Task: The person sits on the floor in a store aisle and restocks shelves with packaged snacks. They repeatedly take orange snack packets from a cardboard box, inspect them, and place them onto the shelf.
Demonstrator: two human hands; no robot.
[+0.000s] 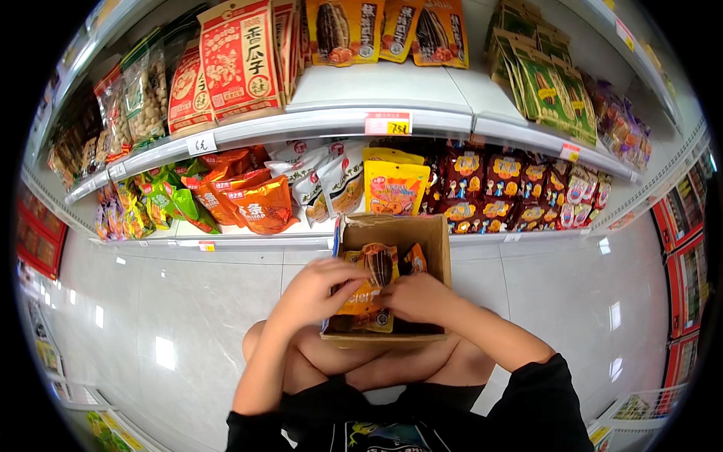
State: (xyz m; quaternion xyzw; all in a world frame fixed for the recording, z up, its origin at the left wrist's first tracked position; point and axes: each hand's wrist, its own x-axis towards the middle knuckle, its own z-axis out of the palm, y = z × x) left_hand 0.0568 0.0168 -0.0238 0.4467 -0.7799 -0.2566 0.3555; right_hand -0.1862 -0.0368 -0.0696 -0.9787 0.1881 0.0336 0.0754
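Observation:
An open cardboard box (441, 248) stands in front of my crossed legs, against the lower shelf's edge. Inside it is an orange sunflower seed bag (379, 265), its printed side facing up and its lettering upside down to me. My right hand (421, 296) pinches this bag near its right edge with bent fingers. Over the bag's left side is my left hand (325, 291), thumb and index finger apart; whether they touch the bag is hard to see. Another orange bag (417, 260) lies at the box's right side, and part of a further bag (375, 322) shows below.
The upper shelf (378, 87) carries red-and-cream seed bags (240, 62), orange seed bags (344, 28) and green bags (545, 85). Orange snack bags (257, 203), a yellow bag (395, 186) and brown packets (488, 183) fill the lower shelf. Grey tiled floor (186, 305) surrounds me.

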